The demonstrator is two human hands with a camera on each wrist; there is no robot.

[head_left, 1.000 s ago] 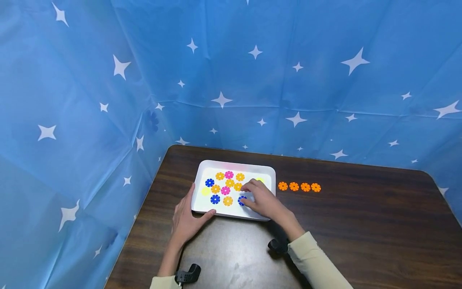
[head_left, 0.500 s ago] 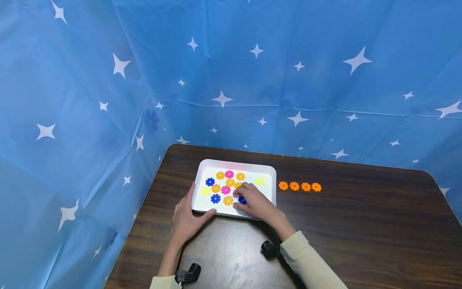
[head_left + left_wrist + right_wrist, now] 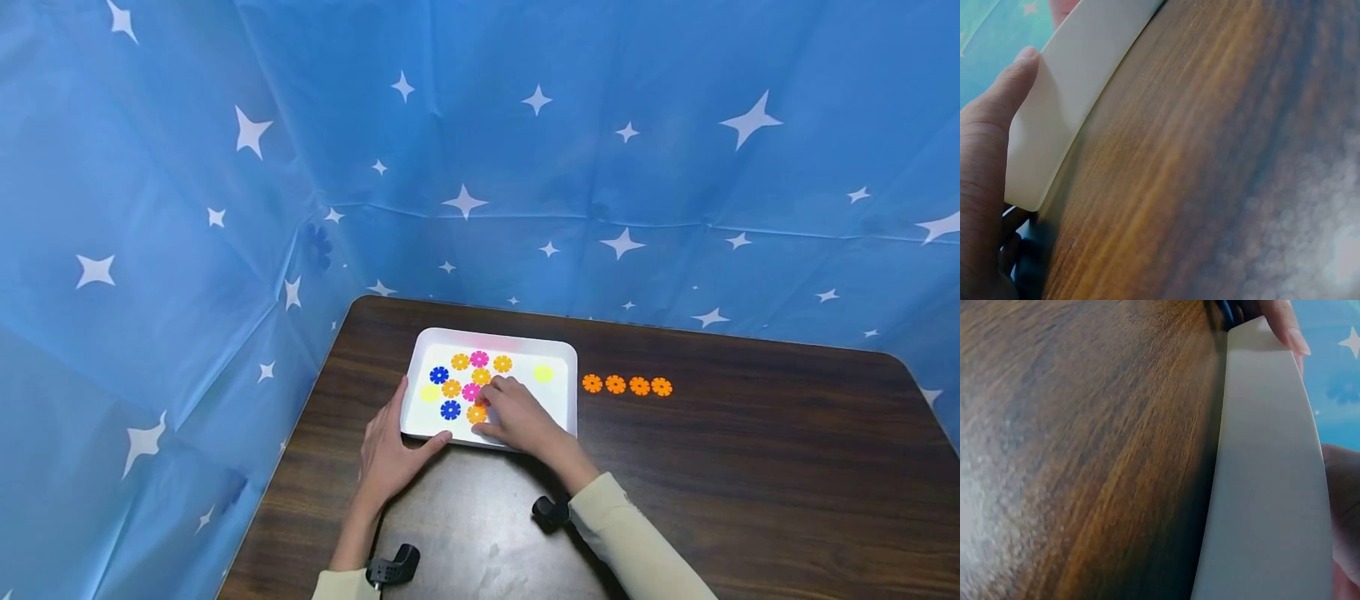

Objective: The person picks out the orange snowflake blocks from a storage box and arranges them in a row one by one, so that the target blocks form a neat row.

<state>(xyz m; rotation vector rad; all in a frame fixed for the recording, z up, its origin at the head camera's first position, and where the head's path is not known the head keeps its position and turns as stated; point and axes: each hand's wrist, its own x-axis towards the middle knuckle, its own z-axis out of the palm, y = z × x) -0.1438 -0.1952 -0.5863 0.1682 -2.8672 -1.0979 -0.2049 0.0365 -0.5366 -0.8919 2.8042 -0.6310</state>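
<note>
Blue star-printed backdrop (image 3: 540, 167) behind and to the left. Dark wood-grain tabletop (image 3: 765, 467) below it. White tray (image 3: 555, 408) toward the tabletop's back-left corner, long side running roughly with the back edge. Left hand (image 3: 392, 446) spread wide at the tray corner nearest the tabletop's left and front edges; thumb on the front rim, fingers along the left wall. Right hand (image 3: 517, 417) inside the tray, fingers bent, thumb and fingertips apart on either side of an orange disc (image 3: 476, 414); cannot tell from here whether it has hold of it. Notched discs in the tray: more orange, two pink (image 3: 479, 358), two blue (image 3: 438, 375), two yellow (image 3: 543, 373) in sight. Row of four orange discs (image 3: 616, 384) right of the tray, along the tabletop's back edge.
</note>
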